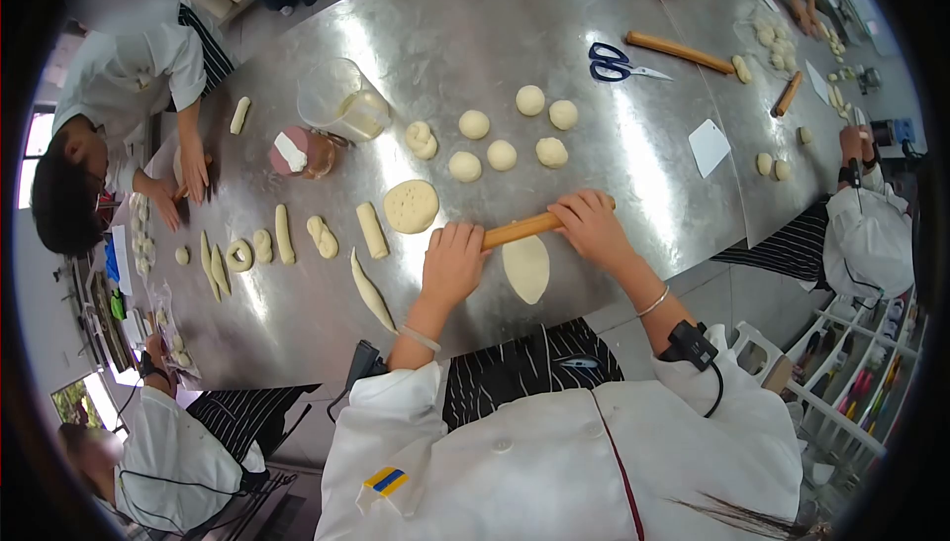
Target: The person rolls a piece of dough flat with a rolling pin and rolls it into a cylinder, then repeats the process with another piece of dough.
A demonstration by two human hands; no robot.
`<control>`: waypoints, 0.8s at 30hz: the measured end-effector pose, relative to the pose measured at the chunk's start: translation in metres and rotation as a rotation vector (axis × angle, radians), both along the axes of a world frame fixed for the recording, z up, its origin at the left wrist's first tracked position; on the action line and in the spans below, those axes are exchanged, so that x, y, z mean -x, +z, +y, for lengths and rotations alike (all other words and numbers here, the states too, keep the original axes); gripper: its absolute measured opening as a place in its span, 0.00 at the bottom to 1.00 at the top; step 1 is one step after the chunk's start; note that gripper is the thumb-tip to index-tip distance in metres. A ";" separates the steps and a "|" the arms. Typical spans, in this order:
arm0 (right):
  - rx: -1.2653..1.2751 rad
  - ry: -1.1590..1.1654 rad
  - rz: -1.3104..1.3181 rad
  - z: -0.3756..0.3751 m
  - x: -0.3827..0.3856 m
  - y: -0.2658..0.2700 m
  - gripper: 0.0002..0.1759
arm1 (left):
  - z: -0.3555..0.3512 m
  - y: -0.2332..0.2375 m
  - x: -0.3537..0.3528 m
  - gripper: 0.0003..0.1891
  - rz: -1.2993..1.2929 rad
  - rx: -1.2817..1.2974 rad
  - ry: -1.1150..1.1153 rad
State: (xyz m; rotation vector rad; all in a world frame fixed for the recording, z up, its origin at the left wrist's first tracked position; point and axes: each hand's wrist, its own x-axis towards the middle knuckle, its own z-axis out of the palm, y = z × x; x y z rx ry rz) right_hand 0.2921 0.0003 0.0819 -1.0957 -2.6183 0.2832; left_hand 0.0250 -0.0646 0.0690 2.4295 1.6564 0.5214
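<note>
Flattened dough oval (526, 272): on the desk (554, 6) directly before you, narrow end toward your apron (485, 378), far edge meeting the wooden rolling pin (522, 229). Your left grip (453, 262) is curled over the pin's left end; your right grip (588, 227) is closed over it near the other end, tip protruding. To your left: dimpled dough disc (411, 206), short dough roll (372, 230) beside it, tapered dough strip (372, 292) nearer you. Beyond the pin: six dough balls (502, 155), then knotted dough (423, 141) left of them. Farther out: clear jug (332, 96) at upper left; blue-handled scissors (611, 72) and white scraper (709, 148) on your right. Co-worker (148, 61) at far left.
</note>
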 end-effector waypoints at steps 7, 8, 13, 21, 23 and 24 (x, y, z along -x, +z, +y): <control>0.225 -0.031 0.010 -0.041 -0.008 -0.028 0.23 | -0.031 -0.022 -0.003 0.20 -0.067 0.138 -0.058; 0.259 -0.018 0.001 -0.041 -0.008 -0.026 0.24 | -0.033 -0.020 -0.003 0.20 -0.069 0.141 -0.061; 0.141 -0.234 0.138 -0.032 0.008 -0.024 0.24 | -0.026 -0.015 -0.006 0.19 -0.176 0.074 0.026; -0.075 -0.626 0.138 -0.013 0.034 -0.053 0.28 | 0.000 -0.032 -0.033 0.23 -0.105 -0.046 0.344; 0.008 -0.593 0.039 -0.018 0.034 -0.058 0.35 | -0.004 -0.038 -0.037 0.28 -0.036 -0.005 0.346; 0.011 -0.591 0.035 -0.021 0.033 -0.058 0.35 | -0.007 -0.039 -0.038 0.28 -0.038 0.000 0.348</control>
